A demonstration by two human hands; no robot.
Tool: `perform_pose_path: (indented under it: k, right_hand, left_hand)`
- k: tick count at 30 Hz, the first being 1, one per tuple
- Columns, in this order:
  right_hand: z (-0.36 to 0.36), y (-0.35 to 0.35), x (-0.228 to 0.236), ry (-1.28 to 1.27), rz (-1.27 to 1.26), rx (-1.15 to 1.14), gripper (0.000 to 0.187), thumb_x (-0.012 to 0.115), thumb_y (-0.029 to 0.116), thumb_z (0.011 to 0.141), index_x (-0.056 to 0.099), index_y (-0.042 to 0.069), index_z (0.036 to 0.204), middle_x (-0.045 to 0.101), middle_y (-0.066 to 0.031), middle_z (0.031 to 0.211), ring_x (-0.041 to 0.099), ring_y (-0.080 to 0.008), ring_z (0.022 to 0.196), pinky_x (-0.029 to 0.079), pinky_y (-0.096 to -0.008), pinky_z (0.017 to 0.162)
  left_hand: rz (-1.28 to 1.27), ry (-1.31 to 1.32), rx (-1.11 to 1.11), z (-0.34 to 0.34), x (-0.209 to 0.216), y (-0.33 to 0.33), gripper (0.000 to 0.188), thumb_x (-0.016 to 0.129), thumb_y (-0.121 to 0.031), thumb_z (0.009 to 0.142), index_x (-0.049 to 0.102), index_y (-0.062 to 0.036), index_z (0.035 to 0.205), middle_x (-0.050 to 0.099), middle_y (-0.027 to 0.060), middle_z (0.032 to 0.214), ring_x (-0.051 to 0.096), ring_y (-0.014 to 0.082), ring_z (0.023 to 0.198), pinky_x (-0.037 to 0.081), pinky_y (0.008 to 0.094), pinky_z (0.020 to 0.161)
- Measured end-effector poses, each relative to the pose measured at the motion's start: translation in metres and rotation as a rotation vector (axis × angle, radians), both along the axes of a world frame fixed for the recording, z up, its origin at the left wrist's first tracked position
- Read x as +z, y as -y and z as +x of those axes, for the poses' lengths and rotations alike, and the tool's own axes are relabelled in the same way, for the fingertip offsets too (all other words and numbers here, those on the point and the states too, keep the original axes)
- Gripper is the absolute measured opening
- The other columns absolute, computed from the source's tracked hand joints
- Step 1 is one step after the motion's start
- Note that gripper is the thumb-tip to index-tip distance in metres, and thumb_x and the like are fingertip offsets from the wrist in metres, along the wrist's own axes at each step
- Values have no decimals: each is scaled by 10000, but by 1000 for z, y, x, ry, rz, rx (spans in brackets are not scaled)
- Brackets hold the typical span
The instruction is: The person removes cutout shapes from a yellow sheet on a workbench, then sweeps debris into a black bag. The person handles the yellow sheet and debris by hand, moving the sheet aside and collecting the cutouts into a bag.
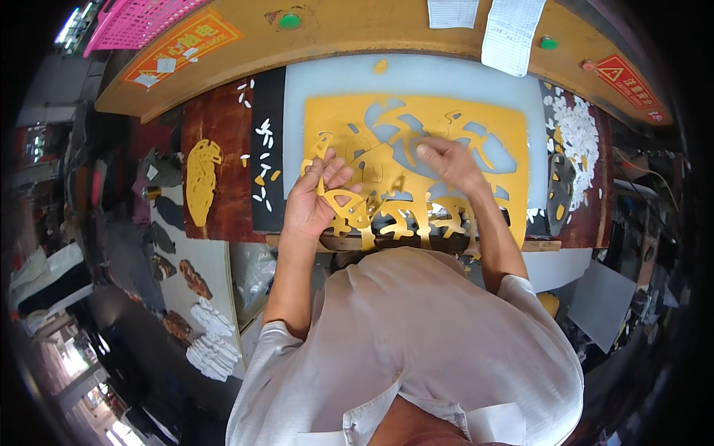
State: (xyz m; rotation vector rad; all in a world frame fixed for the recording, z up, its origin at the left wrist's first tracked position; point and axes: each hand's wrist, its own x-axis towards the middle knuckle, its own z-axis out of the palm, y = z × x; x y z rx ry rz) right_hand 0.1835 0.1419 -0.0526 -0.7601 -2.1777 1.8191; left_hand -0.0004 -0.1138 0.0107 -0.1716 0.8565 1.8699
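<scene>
A yellow sheet (513, 125) full of cut-out openings lies on a pale blue board (296, 80), its near edge ragged with cut strips. Over the sheet's left part, my left hand (316, 197) is closed round several thin, looped yellow cut-out pieces (348, 199), which hang out between thumb and fingers. My right hand (452, 163) hovers above the middle right of the sheet, fingers curled in and slightly blurred. Whatever it may hold is hidden.
A stack of yellow cut pieces (202, 178) lies left on the red-brown table (230, 134). White scraps (576, 130) and a dark cutting die (559, 186) are at right. The yellow machine beam (357, 30) with green buttons spans the back. Bundled pieces (212, 355) sit lower left.
</scene>
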Motion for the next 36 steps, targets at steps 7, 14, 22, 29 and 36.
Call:
perform_pose_path:
  k: [7,14,22,29,36]
  right_hand:
    - [-40,104,-3,-141,-747,233,409,751,119,985,667,27,1375,732,-59,1109,696,-151,981,566,-291,859]
    - [-37,121,-7,-22,-868,-38,160,699,65,1008,743,46,1160,701,-13,843,650,-90,689,515,-229,620]
    - [-59,145,13,154,-463,205,100,704,63,1007,725,13,1091,716,2,970,638,-77,816,541,-251,739]
    - [-168,209,37,59,-670,446,158,726,102,989,665,9,1102,707,-71,914,716,-151,812,639,-327,758]
    - [-321,311,38,77,-898,379,257,745,153,977,676,-28,1146,727,-139,1020,751,-263,925,650,-352,798]
  left_hand:
    - [-43,129,76,-44,-39,3,376,493,-329,1134,573,-80,1404,736,84,1164,733,246,1072,630,496,930]
    - [-22,47,-39,-49,-55,21,461,579,-384,1086,547,-115,1459,666,162,1341,669,330,1222,583,534,1012]
    - [-127,-213,-87,-43,-43,62,480,609,-355,1081,525,-46,1439,699,215,1266,736,296,1094,629,403,799]
    - [-602,-713,-87,-177,20,113,313,708,-345,1024,665,-75,1176,735,49,928,717,116,741,521,255,529]
    - [-1110,-1346,-190,-346,41,176,950,800,-628,842,530,67,1431,679,232,1276,685,315,1127,542,392,922]
